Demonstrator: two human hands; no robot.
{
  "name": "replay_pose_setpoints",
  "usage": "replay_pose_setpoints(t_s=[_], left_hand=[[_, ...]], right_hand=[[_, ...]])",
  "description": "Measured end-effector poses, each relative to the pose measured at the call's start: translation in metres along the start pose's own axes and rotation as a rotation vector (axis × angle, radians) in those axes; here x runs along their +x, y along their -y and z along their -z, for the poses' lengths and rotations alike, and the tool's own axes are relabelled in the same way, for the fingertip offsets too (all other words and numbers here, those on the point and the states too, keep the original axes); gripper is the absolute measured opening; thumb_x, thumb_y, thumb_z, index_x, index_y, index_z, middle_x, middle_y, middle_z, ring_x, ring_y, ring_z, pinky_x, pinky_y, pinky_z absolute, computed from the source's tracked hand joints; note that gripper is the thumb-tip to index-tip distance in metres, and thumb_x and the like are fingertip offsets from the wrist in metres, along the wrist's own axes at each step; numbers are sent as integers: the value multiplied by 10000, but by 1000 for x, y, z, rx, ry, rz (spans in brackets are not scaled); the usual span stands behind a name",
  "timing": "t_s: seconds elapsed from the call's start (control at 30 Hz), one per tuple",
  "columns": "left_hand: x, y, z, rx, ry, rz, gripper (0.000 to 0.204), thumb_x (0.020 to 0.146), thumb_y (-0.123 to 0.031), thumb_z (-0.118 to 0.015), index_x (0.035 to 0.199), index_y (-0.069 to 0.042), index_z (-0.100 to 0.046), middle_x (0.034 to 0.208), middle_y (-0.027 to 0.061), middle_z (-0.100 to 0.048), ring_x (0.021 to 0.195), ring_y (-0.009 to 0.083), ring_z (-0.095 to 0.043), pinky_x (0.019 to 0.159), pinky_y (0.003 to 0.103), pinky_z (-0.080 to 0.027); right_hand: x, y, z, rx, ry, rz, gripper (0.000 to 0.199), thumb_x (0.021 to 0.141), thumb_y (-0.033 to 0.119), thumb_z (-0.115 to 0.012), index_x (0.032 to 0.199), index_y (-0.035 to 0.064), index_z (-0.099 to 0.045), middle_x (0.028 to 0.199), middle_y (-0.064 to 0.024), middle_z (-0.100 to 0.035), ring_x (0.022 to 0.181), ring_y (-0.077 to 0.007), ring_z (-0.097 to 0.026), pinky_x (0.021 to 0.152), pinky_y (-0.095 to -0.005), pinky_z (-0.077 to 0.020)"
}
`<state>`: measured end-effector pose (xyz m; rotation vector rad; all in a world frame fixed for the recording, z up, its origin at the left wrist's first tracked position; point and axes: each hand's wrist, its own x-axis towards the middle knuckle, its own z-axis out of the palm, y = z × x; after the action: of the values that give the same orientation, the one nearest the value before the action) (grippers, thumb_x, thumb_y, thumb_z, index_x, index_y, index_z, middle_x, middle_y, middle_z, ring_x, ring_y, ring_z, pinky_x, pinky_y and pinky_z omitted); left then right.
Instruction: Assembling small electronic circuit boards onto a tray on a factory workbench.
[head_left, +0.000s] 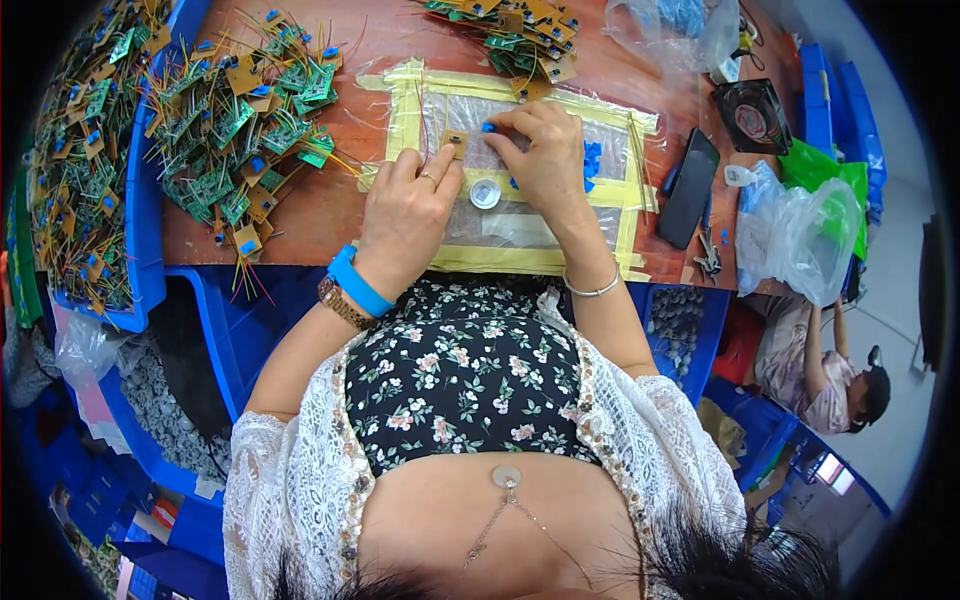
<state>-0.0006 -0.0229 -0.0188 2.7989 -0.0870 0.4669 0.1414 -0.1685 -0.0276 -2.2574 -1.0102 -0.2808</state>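
My left hand (pixel 412 200) presses a small brown circuit board (pixel 457 138) with thin wires against the plastic-covered work area (pixel 500 231), which is edged with yellow tape. Just right of the board, my right hand (pixel 545 150) pinches a tiny blue piece (pixel 488 127) between thumb and forefinger. More small blue pieces (pixel 592 160) lie in a heap beside that hand, partly hidden by it. A little round white cap (pixel 485 193) sits between my two hands. A blue band (pixel 358 282) and a watch circle my left wrist.
Wired circuit boards (pixel 250 120) are piled at the left, beside a full blue bin (pixel 145 200). Another board pile (pixel 520 35) lies at the back. A phone (pixel 688 188), keys (pixel 708 256), small fan (pixel 752 115) and plastic bags (pixel 800 235) occupy the right. Another person (pixel 820 360) is beyond.
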Motion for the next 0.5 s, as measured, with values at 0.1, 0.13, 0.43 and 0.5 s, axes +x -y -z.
replay_pose_setpoints(t_s=[0.1,0.13,0.43,0.5], left_hand=[[-1,0,0,11,5,2,371,764,3,-631,1129,-36,-691,1260,38,-685,898,237,-579,832,371,-501],[-1,0,-1,22,10,3,372,765,1,-630,1131,-36,-690,1260,37,-685,897,237,-579,831,371,-501],[1,0,-2,45,-21,-27,296,820,-109,-603,1080,-12,-703,1219,72,-687,939,223,-576,800,356,-488],[1,0,-1,46,-21,-25,296,820,-110,-602,1079,-11,-703,1218,72,-686,938,222,-575,797,355,-487]], right_hand=[[3,3,5,1,39,10,123,731,148,-828,822,92,-766,795,-24,-678,801,-240,-605,729,-378,-408],[5,5,6,-29,70,12,125,731,144,-827,823,85,-765,802,-29,-682,814,-243,-610,738,-378,-419],[9,21,-11,233,92,-19,95,761,102,-807,800,40,-745,752,-63,-674,730,-243,-608,668,-353,-488],[10,21,-11,234,116,-38,94,764,99,-804,801,38,-744,757,-68,-677,730,-239,-607,668,-354,-490]])
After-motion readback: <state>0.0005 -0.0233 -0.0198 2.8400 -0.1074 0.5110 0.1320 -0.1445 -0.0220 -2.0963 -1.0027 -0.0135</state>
